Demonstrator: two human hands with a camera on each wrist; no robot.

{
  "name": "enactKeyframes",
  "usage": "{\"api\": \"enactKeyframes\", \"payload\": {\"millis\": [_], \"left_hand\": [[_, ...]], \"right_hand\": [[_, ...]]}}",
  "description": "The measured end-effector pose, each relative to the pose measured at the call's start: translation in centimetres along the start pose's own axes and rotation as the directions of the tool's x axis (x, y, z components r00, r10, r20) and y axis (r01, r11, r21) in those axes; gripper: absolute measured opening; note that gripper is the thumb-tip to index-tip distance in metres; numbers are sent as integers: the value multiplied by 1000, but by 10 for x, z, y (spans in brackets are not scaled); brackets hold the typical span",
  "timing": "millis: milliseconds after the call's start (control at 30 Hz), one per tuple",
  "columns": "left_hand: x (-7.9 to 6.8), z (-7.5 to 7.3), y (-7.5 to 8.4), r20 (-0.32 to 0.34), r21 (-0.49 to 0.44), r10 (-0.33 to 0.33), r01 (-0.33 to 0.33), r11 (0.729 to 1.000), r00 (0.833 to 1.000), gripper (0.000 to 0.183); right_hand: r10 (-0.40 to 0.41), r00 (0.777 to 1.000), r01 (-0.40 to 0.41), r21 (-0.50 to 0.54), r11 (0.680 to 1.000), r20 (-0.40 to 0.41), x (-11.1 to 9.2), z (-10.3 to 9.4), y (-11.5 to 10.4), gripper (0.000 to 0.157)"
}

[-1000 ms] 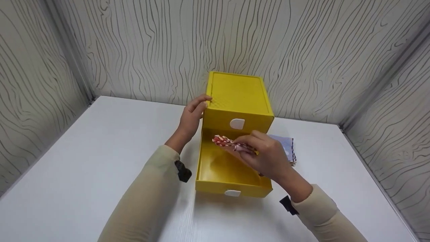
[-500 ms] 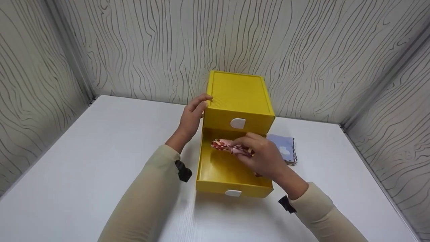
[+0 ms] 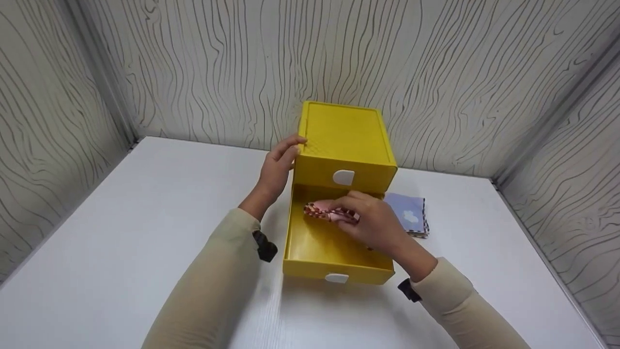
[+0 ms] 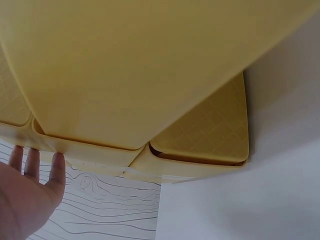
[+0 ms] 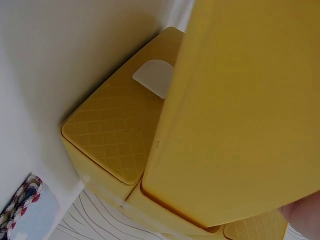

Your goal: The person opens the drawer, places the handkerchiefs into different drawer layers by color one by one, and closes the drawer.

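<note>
A yellow drawer cabinet [image 3: 344, 133] stands near the back of the white table, with one drawer [image 3: 334, 270] pulled out toward me. Over that drawer my right hand [image 3: 375, 223] pinches a folded pink cloth [image 3: 318, 209] with a red-and-white patterned edge. Part of the cloth is hidden by the hand. My left hand [image 3: 276, 169] rests on the cabinet's upper left edge. The left wrist view shows the fingers of this left hand [image 4: 32, 192] extended against the cabinet's side. In the right wrist view the drawer wall [image 5: 235, 115] covers most of the right hand.
A folded blue cloth [image 3: 409, 215] with a white cloud shape and checked edges lies on the table right of the drawer. A drawer front above carries a white handle [image 3: 343, 178]. Patterned wall panels [image 3: 218, 63] stand behind and at both sides.
My right hand has moved down and slightly left, lowering the pink cloth into the drawer's space. More of the blue cloth now shows. The left hand stays on the cabinet.
</note>
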State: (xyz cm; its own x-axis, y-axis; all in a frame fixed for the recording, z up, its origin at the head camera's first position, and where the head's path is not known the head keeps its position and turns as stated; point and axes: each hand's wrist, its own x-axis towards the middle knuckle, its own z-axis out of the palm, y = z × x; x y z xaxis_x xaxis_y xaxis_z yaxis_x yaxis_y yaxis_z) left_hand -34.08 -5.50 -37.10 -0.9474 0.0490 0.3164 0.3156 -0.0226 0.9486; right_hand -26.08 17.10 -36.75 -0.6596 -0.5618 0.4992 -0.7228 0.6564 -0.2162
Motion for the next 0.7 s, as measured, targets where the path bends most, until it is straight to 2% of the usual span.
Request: {"api": "enactKeyframes", "payload": {"millis": [367, 700], "left_hand": [[-1, 1, 1, -5, -25, -5, 5, 1000, 1000, 31], [0, 1, -1, -7, -25, 6, -6, 1000, 1000, 31]], "right_hand": [[15, 996, -12, -30, 999, 86, 2, 6, 3, 22], [78, 979, -77, -9, 997, 190, 3, 8, 1, 24]]}}
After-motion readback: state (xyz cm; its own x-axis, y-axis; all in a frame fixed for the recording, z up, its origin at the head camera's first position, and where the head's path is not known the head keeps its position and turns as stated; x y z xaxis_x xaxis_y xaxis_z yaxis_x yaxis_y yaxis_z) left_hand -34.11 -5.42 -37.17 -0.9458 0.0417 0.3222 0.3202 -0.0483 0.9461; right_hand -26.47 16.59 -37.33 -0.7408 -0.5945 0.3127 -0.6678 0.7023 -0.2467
